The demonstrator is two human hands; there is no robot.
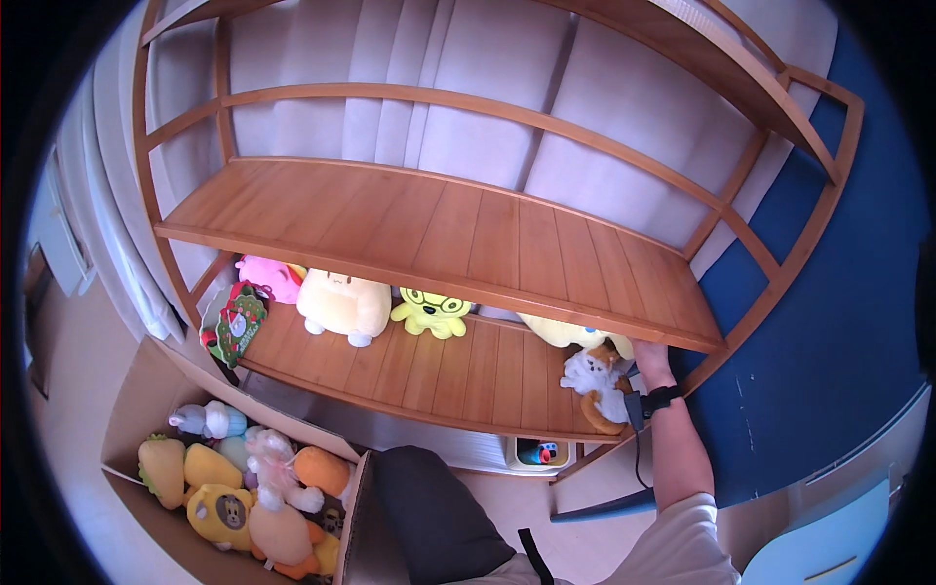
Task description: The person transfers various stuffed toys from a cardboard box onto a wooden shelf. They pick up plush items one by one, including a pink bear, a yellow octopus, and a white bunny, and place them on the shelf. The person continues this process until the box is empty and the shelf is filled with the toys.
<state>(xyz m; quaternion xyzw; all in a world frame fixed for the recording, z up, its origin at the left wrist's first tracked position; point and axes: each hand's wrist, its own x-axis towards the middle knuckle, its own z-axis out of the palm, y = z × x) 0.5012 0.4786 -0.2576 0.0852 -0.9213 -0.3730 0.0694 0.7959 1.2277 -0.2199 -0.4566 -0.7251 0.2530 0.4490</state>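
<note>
My right hand (651,359) reaches in at the right end of the lower wooden shelf (468,380). Its fingers are hidden behind the shelf board above and a white-and-brown plush animal (595,375), so their grip does not show. Just behind that animal a pale yellow plush toy (556,331) is partly covered by the board. Farther left on the same shelf sit a yellow-green plush with glasses (432,314), a round cream plush (344,307) and a pink plush (273,278). My left hand is out of view.
An open cardboard box (356,526) with several plush toys stands at the lower left. A green tree-shaped decoration (234,327) is at the lower shelf's left end. Above runs the middle shelf (439,224). A small bin (539,453) sits below; a blue panel (799,370) is at right.
</note>
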